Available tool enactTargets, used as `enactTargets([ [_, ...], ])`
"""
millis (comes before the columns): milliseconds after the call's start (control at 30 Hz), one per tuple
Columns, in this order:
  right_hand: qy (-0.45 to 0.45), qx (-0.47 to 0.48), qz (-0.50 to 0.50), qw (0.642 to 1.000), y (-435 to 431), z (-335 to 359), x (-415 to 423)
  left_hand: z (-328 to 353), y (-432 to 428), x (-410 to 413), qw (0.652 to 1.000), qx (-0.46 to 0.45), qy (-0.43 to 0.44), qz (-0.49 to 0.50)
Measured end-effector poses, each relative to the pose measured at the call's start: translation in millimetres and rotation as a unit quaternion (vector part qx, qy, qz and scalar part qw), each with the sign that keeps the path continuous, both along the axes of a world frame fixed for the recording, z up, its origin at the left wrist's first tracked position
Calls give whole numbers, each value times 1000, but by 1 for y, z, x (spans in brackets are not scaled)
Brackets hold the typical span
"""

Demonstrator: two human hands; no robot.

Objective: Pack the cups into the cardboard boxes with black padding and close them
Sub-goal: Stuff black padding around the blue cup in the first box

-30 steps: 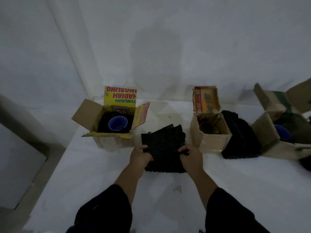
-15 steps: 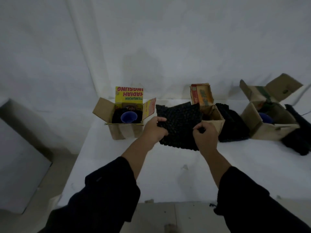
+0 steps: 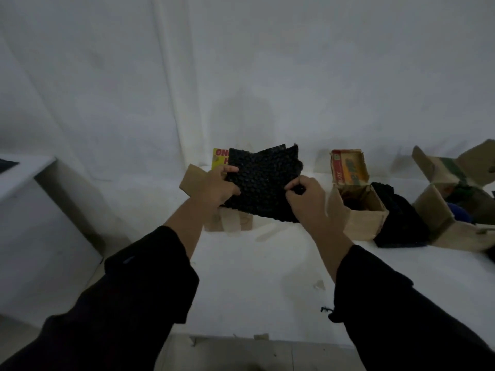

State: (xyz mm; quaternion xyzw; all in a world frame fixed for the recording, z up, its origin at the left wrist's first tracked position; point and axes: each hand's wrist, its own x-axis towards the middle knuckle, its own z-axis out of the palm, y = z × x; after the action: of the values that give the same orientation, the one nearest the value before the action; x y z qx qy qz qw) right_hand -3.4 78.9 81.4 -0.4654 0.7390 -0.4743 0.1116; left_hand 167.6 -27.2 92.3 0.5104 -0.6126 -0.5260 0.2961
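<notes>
Both hands hold a folded sheet of black bubbled padding (image 3: 263, 183) up in the air, in front of the left cardboard box (image 3: 192, 178). My left hand (image 3: 214, 184) grips its left edge and my right hand (image 3: 305, 198) pinches its lower right edge. The padding hides most of the left box and the cup inside it. The middle box (image 3: 361, 210) stands open to the right with its printed flap up. A third open box (image 3: 439, 218) at the far right shows part of a blue cup (image 3: 459, 214).
More black padding (image 3: 399, 220) lies between the middle and right boxes. The white table (image 3: 254, 277) has its front edge near me, with floor below. A grey-white ledge (image 3: 24, 172) stands at the left. A white sheet hangs behind.
The padding has been lifted off the table and carried up and left, from the table's middle to over the left box. The view has tilted up and back.
</notes>
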Motion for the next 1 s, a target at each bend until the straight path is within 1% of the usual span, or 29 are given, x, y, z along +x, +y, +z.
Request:
enactTargets([
  [67, -11, 1, 29, 1000, -21, -5, 4, -1, -18, 11, 999, -4, -17, 28],
  [167, -26, 23, 51, 998, -50, -10, 5, -3, -44, 18, 998, 2, -20, 59],
  [267, -36, 37, 74, 996, -80, -12, 2, -3, -65, 20, 997, 5, -22, 68],
  [367, -31, 80, 97, 992, -105, -18, -2, -10, -80, 20, 997, 3, -49, 67],
  [433, -13, 106, 120, 987, -118, -23, -4, -19, -91, 21, 995, -2, -78, 59],
  [500, 4, 129, 147, 981, -130, -32, -7, -27, -98, 20, 990, -30, -130, 37],
  [600, 23, 182, 180, 966, -148, -48, -9, -41, -106, 22, 971, -76, -225, 8],
  [667, 50, 217, 189, 956, -157, -55, -9, -52, -112, 25, 960, -91, -263, -12],
  [733, 102, 244, 198, 944, -161, -58, -8, -61, -117, 28, 935, -117, -330, -50],
  [833, 171, 284, 223, 917, -162, -57, -6, -66, -118, 31, 872, -140, -458, -99],
  [867, 226, 295, 230, 899, -163, -58, -6, -65, -118, 31, 845, -153, -499, -112],
  [933, 362, 296, 216, 857, -164, -59, -6, -61, -122, 32, 788, -208, -562, -137],
  [967, 403, 285, 211, 844, -165, -58, -6, -58, -126, 32, 765, -245, -577, -151],
  [1000, 420, 274, 219, 837, -167, -56, -7, -55, -131, 31, 748, -275, -580, -169],
])
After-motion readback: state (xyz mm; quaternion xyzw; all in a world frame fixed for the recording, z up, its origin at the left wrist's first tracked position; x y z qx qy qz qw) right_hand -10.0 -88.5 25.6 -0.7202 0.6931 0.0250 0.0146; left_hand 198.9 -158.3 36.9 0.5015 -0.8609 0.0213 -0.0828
